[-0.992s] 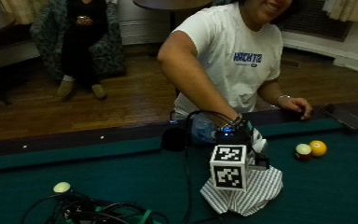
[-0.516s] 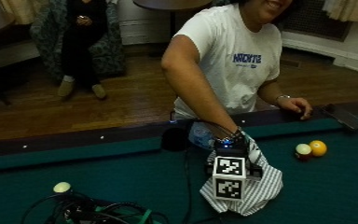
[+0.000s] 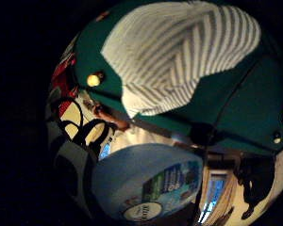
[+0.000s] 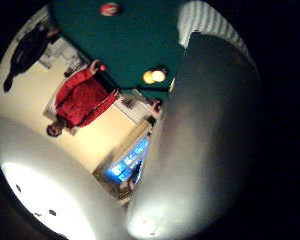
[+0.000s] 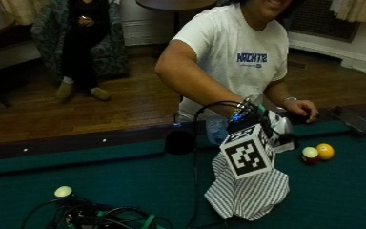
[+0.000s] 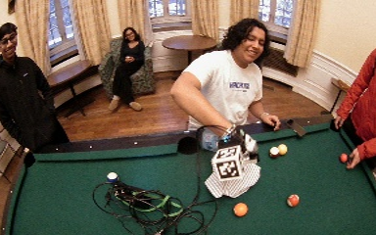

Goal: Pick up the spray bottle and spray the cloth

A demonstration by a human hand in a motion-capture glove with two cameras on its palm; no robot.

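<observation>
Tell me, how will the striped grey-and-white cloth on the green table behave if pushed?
The striped grey-and-white cloth looks floppy: it lies rumpled, so it would probably bunch rather than slide whole. On the green felt table it likely drags.

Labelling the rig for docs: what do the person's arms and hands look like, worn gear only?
The right hand wears a black glove with black straps at the wrist. Both arms show short white T-shirt sleeves and are otherwise uncovered. The other hand is ungloved, with a thin bracelet at the wrist.
</observation>
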